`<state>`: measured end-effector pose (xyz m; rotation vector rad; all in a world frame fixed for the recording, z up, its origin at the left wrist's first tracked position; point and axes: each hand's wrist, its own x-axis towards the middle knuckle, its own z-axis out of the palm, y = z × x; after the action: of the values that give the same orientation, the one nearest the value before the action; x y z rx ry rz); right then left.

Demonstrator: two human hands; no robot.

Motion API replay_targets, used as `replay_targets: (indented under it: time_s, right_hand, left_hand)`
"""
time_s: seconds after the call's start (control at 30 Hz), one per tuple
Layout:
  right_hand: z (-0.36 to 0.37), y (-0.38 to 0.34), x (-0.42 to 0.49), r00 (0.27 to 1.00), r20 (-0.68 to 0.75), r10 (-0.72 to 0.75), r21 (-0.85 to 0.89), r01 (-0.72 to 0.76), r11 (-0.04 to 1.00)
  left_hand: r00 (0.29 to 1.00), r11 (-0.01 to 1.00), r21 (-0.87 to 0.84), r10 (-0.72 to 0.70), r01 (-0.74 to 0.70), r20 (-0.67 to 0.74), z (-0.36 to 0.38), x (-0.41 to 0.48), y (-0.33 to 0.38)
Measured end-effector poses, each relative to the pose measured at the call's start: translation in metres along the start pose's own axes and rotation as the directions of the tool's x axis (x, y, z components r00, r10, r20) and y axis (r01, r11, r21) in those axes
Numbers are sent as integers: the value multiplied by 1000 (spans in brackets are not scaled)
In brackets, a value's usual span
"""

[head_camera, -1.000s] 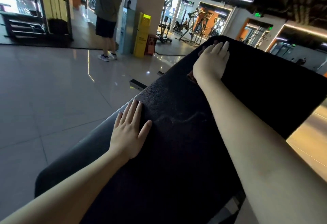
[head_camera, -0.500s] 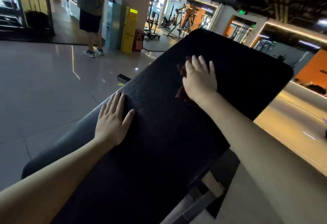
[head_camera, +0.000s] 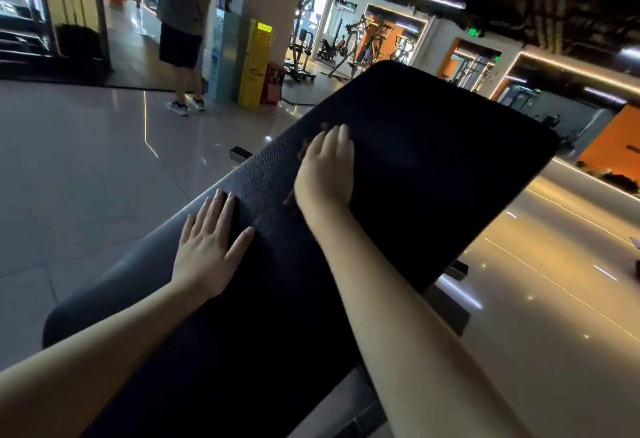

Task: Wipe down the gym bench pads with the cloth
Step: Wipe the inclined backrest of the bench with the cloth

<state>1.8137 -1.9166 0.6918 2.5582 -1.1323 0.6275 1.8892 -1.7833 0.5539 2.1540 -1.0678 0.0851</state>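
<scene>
While right hand (head_camera: pixel 323 171) presses dark-red cloth (head_camera: pixel 304 148) with straight fingers, left hand (head_camera: pixel 207 247) splayed flat, pebbled black bench pad (head_camera: pixel 433 178).

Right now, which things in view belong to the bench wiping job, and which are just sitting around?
Job: bench pad; dark red cloth, pressed under the right hand; left hand, flat on the pad's left edge.
Not the job: yellow kiosk; red box beside it; standing person; weight machines beyond.

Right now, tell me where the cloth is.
Head view: the cloth lies under the right hand on the bench pad, near its left edge, beyond the left hand.
</scene>
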Motion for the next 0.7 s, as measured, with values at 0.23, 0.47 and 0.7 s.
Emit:
replay_targets:
  time_s: [0.23,0.47,0.7]
  right_hand:
    - [-38,84,-60,999,-49,-1,-142,-6,990]
    - [-62,118,-11,929,-147,339,-90,-354,931]
    - [12,6,-69,970,-238,52,92,-31,995]
  left_hand:
    - [1000,1000,-8,2,-2,-1,0,1,-2]
    - [1000,1000,14,-10,10,-10,2,-1,0]
    - [1000,1000,9,-7,7,2,1,-3,-1]
